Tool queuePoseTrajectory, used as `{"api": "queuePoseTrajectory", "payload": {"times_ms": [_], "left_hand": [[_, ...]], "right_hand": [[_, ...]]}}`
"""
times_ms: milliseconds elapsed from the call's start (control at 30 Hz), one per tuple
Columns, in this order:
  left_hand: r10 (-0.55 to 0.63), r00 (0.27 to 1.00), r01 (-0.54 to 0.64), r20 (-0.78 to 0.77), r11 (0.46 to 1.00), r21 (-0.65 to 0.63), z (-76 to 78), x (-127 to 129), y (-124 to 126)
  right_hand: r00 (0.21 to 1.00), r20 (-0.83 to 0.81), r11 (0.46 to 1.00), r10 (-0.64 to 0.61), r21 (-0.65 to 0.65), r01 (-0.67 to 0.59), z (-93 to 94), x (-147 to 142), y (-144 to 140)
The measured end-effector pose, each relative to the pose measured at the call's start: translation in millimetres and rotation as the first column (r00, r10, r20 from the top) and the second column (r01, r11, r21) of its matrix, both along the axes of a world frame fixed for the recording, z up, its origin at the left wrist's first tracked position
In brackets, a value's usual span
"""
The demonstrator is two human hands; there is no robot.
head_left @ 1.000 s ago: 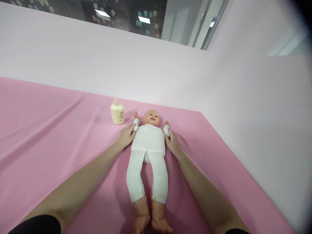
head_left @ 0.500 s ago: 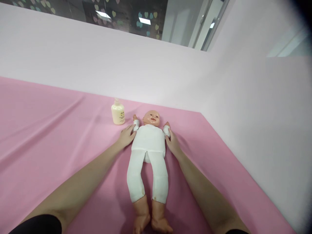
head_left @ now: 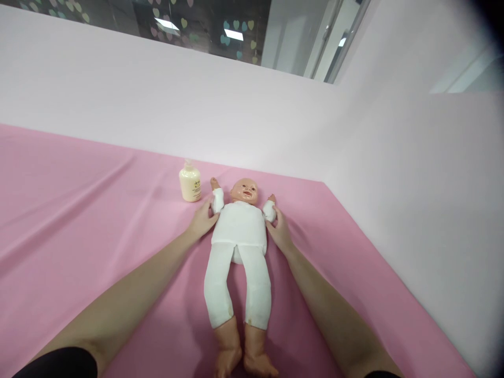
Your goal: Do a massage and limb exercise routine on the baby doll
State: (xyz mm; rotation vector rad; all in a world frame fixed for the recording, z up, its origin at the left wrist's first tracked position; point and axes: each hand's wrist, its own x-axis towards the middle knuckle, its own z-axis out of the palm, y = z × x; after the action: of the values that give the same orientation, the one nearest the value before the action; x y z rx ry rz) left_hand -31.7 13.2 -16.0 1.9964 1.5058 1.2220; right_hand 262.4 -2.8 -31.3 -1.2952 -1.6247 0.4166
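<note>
A baby doll (head_left: 239, 223) in a white top and white trousers lies on its back, head away from me and bare feet towards me. Both its arms are raised beside its head. My left hand (head_left: 202, 219) grips the doll's arm on the left near the elbow, thumb by the chest and fingers around the outer side. On the other side my right hand (head_left: 279, 228) holds the doll's other arm the same way, thumb against the chest side. Some fingertips are hidden behind the sleeves.
A cream-coloured pump bottle (head_left: 190, 184) stands upright left of the doll's head. The pink sheet (head_left: 118, 220) under the doll has creases on the left. A white wall (head_left: 197, 105) rises behind and along the right, with a window (head_left: 208, 26) above.
The doll's arm on the left has shifted outward and stands straighter, with more of its sleeve showing. My left fingers have moved to its outer side. The other arm has moved slightly.
</note>
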Motion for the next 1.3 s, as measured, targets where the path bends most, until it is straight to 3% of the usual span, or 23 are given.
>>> {"api": "queuePoseTrajectory", "payload": {"times_ms": [167,367,567,967,1300], "left_hand": [[-0.063,0.998,0.061,0.021,0.993,0.100,9.5,4,-9],[-0.183,0.974,0.208,-0.131,0.955,0.213,19.0,6,-19],[-0.266,0.956,0.287,-0.125,0.937,0.201,15.7,5,-17],[-0.243,0.969,0.245,-0.040,0.965,0.097,4.9,7,-3],[-0.281,0.959,0.282,-0.028,0.957,0.064,7.6,7,-9]], "right_hand": [[0.996,-0.007,0.980,0.088,0.179,-0.086,11.8,-8,-12],[0.989,0.037,0.967,0.140,0.210,-0.145,16.4,-13,-19],[0.965,0.086,0.944,0.247,0.203,-0.260,23.3,-12,-22],[0.958,0.046,0.955,0.284,0.070,-0.287,18.5,-11,-20],[0.948,0.062,0.945,0.311,0.087,-0.316,19.2,-10,-17]]}}
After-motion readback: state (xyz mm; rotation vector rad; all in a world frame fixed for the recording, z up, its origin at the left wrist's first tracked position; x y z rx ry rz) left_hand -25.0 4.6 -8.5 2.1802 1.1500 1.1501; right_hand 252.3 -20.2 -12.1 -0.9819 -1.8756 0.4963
